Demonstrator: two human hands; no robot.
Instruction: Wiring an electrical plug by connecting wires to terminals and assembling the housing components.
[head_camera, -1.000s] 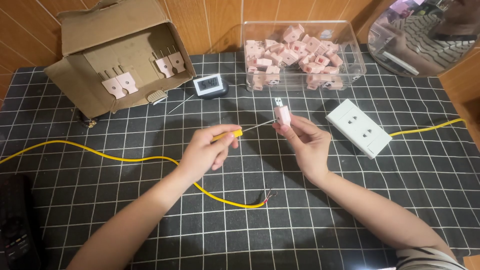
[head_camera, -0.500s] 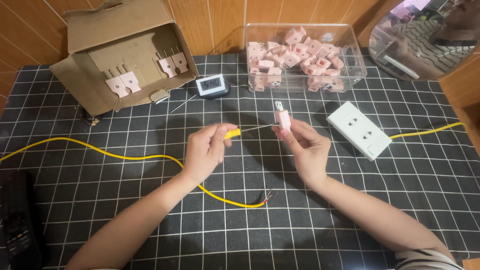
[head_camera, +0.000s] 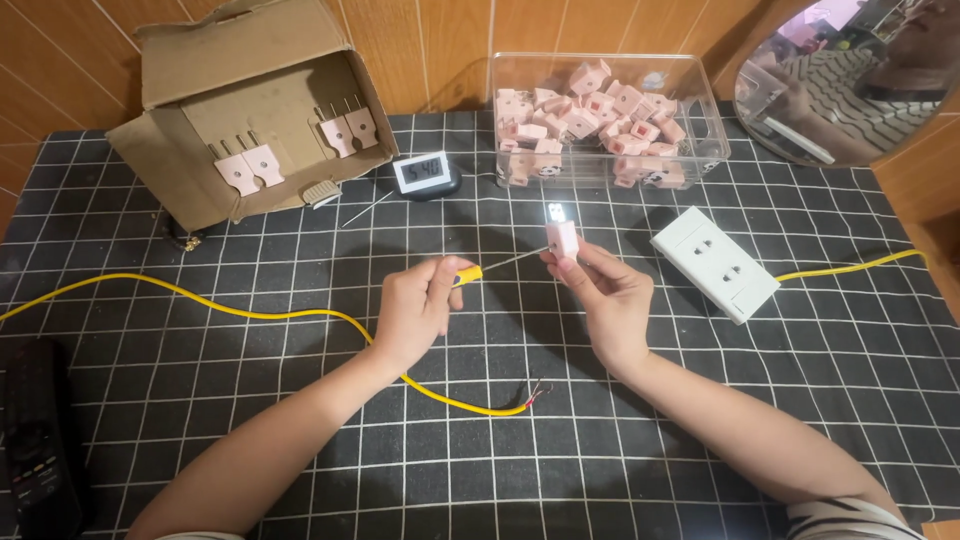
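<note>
Item: small pink plug (head_camera: 562, 238), upright, long axis running up and away from the palm. The right hand (head_camera: 610, 300) is holding it; thumb and forefinger are pinching its lower half from both sides, the remaining fingers are curling loosely beneath. A bright glint is showing at its top end.

Item: screwdriver (head_camera: 497, 266), yellow handle with a thin metal shaft. The left hand (head_camera: 415, 310) is gripping the handle, fingers closing round it and thumb pressing on top. The shaft is lying nearly level, rising a little toward the right, and its tip is meeting the plug's left face just above the right fingertips. Tool axis and plug axis are thus crossing at roughly a right angle. The plug is lying to the right of the left fingers, one shaft-length off; the right hand is the nearer, being in contact.

Nearby: yellow cable (head_camera: 250, 313) is passing under the left wrist, its bared end (head_camera: 537, 395) lying below both hands, between the forearms. White socket block (head_camera: 715, 263) is sitting just right of the right fingers. Clear bin of pink plugs (head_camera: 600, 120), small digital timer (head_camera: 425, 175) and cardboard box (head_camera: 250, 110) are standing beyond the fingertips.
</note>
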